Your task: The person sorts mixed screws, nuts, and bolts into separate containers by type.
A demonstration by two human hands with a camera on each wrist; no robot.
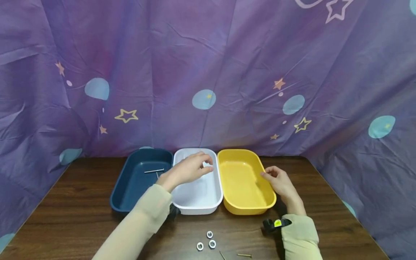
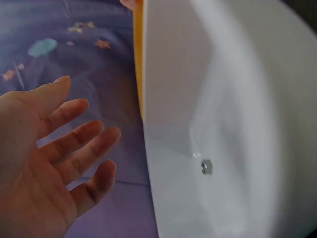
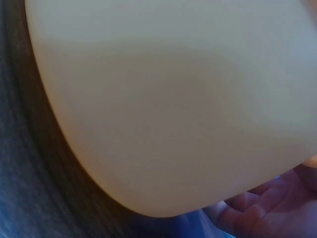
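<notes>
My left hand hovers over the white tray, its fingers loosely bent with nothing between them. Inside that tray lies a hex nut, visible in the left wrist view. At the right side of the yellow tray, my right hand holds the rim, with the thumb over the edge and the other fingers along the outer wall. The right wrist view shows the tray wall, washed out and blurred, covering part of those fingers.
Left of the white tray stands a dark blue tray holding a long bolt and part of another. Nearer on the wooden table lie three nuts, a brass-coloured screw and a thin screw. A purple curtain hangs behind.
</notes>
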